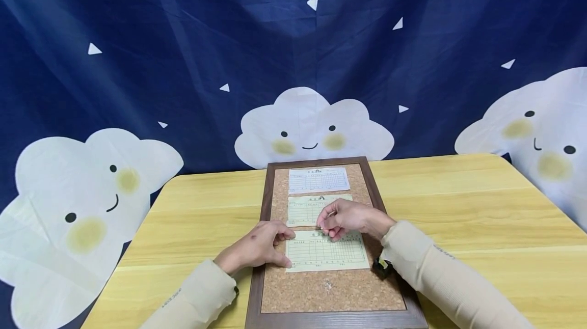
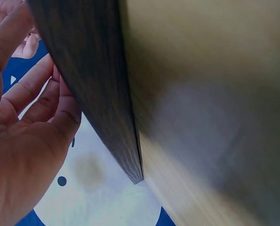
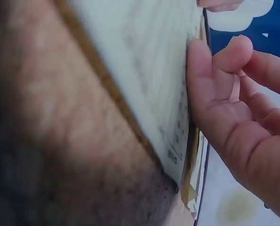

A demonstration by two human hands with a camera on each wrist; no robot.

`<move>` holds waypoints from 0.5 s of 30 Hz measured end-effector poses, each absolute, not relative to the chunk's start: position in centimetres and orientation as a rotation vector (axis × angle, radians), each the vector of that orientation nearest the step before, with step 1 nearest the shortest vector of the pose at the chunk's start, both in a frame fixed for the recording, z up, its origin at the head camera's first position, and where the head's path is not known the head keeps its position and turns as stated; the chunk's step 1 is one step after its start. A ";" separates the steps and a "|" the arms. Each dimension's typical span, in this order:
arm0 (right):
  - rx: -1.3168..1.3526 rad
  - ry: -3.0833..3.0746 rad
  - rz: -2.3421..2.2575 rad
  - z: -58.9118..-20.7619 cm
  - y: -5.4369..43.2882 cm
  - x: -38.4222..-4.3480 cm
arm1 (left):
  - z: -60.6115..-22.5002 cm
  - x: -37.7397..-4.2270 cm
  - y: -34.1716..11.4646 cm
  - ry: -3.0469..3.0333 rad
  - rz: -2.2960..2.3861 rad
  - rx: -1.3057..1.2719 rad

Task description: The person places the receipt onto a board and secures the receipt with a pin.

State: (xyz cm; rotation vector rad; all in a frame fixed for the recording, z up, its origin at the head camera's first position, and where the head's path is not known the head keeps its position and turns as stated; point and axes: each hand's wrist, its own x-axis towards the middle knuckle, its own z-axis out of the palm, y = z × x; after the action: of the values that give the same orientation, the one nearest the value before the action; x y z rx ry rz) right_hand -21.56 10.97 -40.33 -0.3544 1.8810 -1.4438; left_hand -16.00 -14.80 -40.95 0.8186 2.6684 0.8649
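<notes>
A framed cork board [image 1: 293, 293] lies on the table with three printed form sheets in a column. My left hand [image 1: 261, 245] rests at the left side of the lowest yellow sheet [image 1: 321, 257]; its spread thumb and fingers touch the sheet's two left corners. Over that sheet's top edge, the curled fingertips of my right hand [image 1: 346, 218] pinch something small and dark, mostly hidden by the fingers. One finger of the right hand [image 3: 243, 117] touches the paper in the right wrist view. The middle yellow sheet [image 1: 300, 210] is partly covered by this hand.
The white top sheet [image 1: 316, 181] and the middle sheet each have a small dark fastener at the top. A dark wooden frame [image 1: 266, 207] borders the cork. The yellow wooden table [image 1: 197, 232] meets a blue cloud-patterned curtain [image 1: 284, 38] behind.
</notes>
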 end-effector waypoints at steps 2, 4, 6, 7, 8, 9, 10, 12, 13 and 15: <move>-0.373 1.899 -1.428 -40.5 10.9 -21.6 | -41.0 -16.1 -14.8 2.667 0.872 0.821; -0.385 1.924 -1.412 -40.5 10.9 -21.6 | -41.0 -16.1 -14.8 2.667 0.875 0.826; -0.383 1.944 -1.397 -40.6 10.8 -21.6 | -41.1 -16.1 -14.8 2.668 0.873 0.831; -0.380 1.954 -1.388 -40.6 10.8 -21.6 | -41.1 -16.1 -14.8 2.668 0.871 0.833; -0.373 1.960 -1.384 -40.6 10.8 -21.6 | -41.1 -16.1 -14.9 2.669 0.869 0.834; -0.368 1.965 -1.378 -40.6 10.7 -21.6 | -41.1 -16.1 -14.9 2.668 0.870 0.834; -0.361 1.968 -1.373 -40.6 10.7 -21.6 | -41.1 -16.1 -14.9 2.667 0.871 0.833; -0.352 1.976 -1.364 -40.6 10.6 -21.6 | -41.0 -16.1 -14.8 2.667 0.872 0.827; -0.349 1.980 -1.361 -40.5 10.6 -21.6 | -41.0 -16.1 -14.8 2.663 0.873 0.825; -0.344 1.988 -1.357 -40.5 10.5 -21.5 | -41.0 -16.0 -14.8 2.657 0.874 0.820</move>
State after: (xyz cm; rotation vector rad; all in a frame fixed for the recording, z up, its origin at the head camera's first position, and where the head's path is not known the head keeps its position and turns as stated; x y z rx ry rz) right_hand -21.49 10.52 -40.52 -0.3445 1.9878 -1.3565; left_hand -16.03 -14.82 -40.96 0.8203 2.6569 0.8745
